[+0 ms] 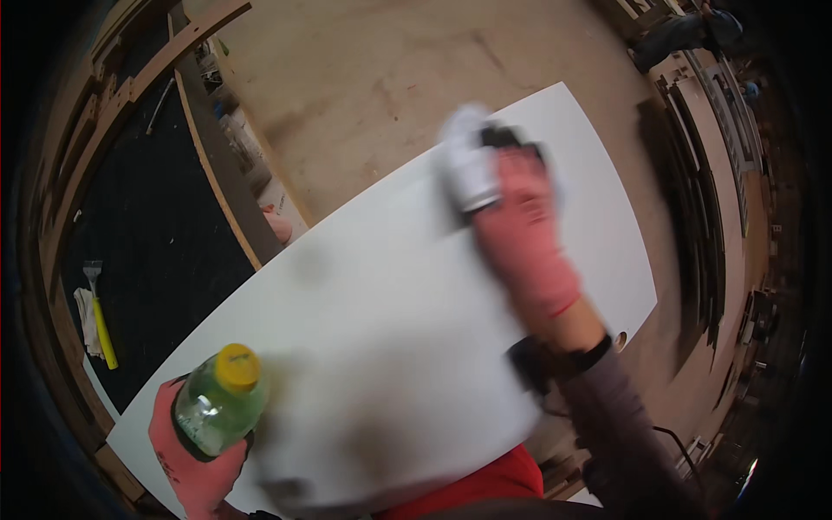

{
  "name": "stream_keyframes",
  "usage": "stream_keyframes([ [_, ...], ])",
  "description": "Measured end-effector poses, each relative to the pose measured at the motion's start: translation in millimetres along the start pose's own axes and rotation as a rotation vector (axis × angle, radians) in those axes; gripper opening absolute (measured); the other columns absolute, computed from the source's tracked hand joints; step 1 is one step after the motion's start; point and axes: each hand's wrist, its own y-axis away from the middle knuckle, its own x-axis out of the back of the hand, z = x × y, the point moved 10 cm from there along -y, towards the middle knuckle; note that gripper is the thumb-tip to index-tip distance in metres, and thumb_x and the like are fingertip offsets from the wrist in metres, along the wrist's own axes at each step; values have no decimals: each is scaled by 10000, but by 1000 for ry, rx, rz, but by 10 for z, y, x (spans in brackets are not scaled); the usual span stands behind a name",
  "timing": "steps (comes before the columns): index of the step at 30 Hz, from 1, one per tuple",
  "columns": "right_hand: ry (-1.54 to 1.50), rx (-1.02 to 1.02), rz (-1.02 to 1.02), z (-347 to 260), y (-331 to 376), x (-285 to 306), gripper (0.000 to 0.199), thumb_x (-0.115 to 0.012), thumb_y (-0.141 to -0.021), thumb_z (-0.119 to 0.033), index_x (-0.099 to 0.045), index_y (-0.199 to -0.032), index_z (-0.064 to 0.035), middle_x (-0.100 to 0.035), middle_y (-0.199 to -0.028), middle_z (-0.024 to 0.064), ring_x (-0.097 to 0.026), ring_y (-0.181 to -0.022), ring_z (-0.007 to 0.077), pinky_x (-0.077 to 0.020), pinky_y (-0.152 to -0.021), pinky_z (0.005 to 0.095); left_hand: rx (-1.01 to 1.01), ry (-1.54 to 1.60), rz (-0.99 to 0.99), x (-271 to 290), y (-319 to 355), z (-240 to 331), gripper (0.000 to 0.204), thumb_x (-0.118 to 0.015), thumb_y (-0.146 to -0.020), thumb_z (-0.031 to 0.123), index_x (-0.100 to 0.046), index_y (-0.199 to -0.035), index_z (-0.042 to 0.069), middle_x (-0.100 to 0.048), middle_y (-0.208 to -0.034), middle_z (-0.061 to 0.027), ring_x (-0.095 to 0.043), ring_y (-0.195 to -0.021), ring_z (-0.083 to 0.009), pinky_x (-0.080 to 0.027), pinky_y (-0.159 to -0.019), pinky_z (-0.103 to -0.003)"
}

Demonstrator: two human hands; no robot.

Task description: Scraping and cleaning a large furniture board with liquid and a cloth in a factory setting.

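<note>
A large white panel (390, 277) with a glossy face lies slantwise in front of me. At its near left end, my left hand (195, 472), in a pink glove with dark fingers, is wrapped round a clear green bottle (212, 412). The bottle has a yellow cap (237, 366) and stays upright or slightly tilted. Farther out, my right hand (523, 208), gloved the same way, is closed on a white cloth (468, 165) against the panel near its far edge. Motion blurs this hand and the cloth, and the fingertips are partly hidden.
Left of the panel is a black-topped bench (147, 234) with a wooden frame, bearing a yellow-handled scraper (103, 329) and a pale rag (87, 321). Stacked boards (698, 199) stand along the right. Another person (685, 39) is at the upper right. A small round hole (620, 340) pierces the panel's right end.
</note>
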Motion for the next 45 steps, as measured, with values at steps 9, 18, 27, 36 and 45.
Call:
stream_keyframes([
  [9, 409, -191, -155, 1409, 316, 831, 512, -563, -760, -26, -459, -1259, 12, -405, -1351, 248, -313, -1288, 430, -209, -1097, 483, -325, -470, -125, -659, -327, 950, 376, -722, -534, 151, -555, -845, 22, -531, -777, -129, -545, -726, -334, -434, -630, -395],
  [18, 174, 22, -307, 1141, 294, 643, 572, -559, -672, -24, -476, -1236, 32, -418, -1309, 280, -341, -1244, 470, -200, -1092, 507, -527, -623, -129, -1129, -443, 1483, 288, -688, -563, 151, -511, -753, 28, -496, -702, -118, -526, -664, -313, -410, -578, -384],
  [27, -123, 157, -285, 575, 154, 453, 562, -579, -696, -77, -468, -1233, 47, -430, -1303, 272, -356, -1235, 465, -198, -1088, 514, -460, -637, -87, -879, -347, 1390, 348, -700, -552, 150, -542, -831, 15, -522, -797, -132, -542, -763, -333, -433, -651, -396],
  [36, -20, 339, -484, -455, 367, -23, 629, -614, -762, -334, -453, -1240, 43, -441, -1281, 195, -329, -1292, 340, -168, -1108, 513, -425, -472, 28, -461, -248, 860, 478, -717, -547, 106, -545, -975, -19, -557, -948, -171, -557, -880, -362, -441, -789, -369],
  [45, 97, 229, -607, -671, 577, -45, 676, -632, -745, -337, -434, -1226, 95, -474, -1207, 227, -371, -1241, 350, -157, -1109, 522, -367, -270, -18, -265, -127, 593, 507, -688, -566, 113, -532, -1033, -9, -580, -925, -112, -570, -874, -215, -431, -821, -297],
])
